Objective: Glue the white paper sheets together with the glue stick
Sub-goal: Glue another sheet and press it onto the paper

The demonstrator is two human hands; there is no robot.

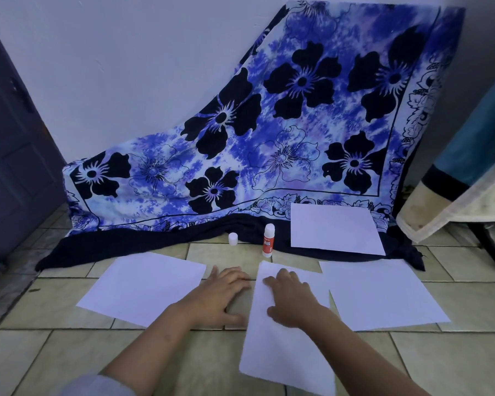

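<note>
A: What's the biggest thing?
B: The blue flower cloth (269, 124), hanging down onto the floor tiles (69, 352).
A: And the paper?
B: The middle sheet (286, 352) lies long-ways, pointing away toward the glue stick (268, 240). The right hand (292, 298) lies flat on it, fingers loose. The left hand (220, 295) lies flat on the tiles beside it, holding nothing.
A: The glue?
B: It stands straight up, tip on top. Its cap (233, 239) stands near, to the left.
</note>
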